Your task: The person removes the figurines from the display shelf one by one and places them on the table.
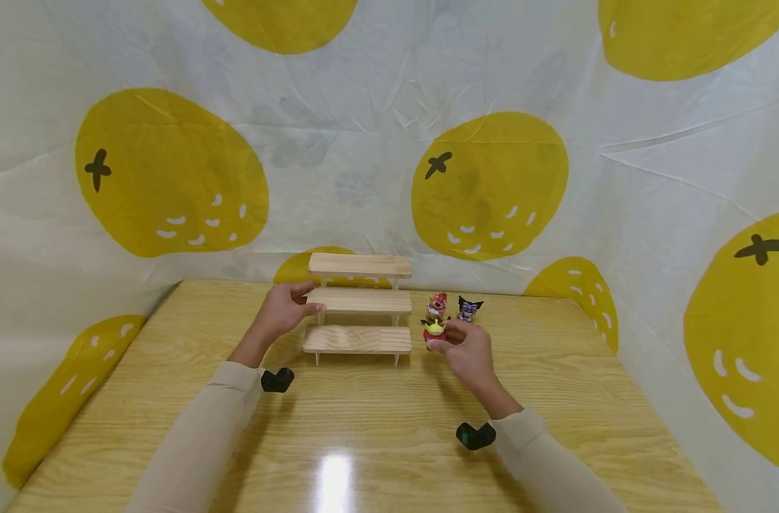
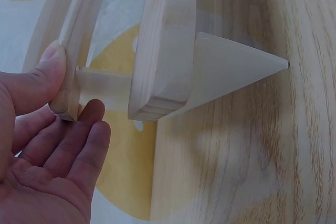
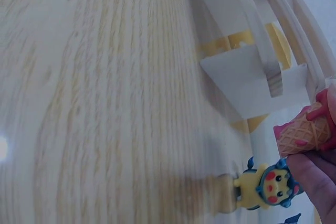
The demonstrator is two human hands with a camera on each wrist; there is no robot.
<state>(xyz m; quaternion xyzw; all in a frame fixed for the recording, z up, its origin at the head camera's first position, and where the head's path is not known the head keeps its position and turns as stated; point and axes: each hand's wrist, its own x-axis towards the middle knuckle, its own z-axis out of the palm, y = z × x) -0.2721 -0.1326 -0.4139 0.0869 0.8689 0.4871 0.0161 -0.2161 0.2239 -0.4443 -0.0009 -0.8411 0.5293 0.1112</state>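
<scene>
A three-tier wooden display shelf [image 1: 357, 340] stands on the table. At the left end of its middle board, my left hand [image 1: 283, 308] pinches the wood, thumb on top and fingers beneath; the left wrist view shows this hand [image 2: 58, 129] close up. To the right of the shelf, my right hand [image 1: 469, 353] holds a small figurine [image 1: 435, 330] with a yellow top and red below. Its waffle-cone base [image 3: 304, 132] with pink drips shows in the right wrist view. Just behind it are a red-topped figurine [image 1: 437, 305] and a dark purple figurine [image 1: 469, 308].
In the right wrist view a yellow and blue figurine [image 3: 265, 184] with red cheeks stands close to my fingers. The wooden table [image 1: 364, 427] reaches back to a white curtain [image 1: 357, 164] printed with yellow fruit.
</scene>
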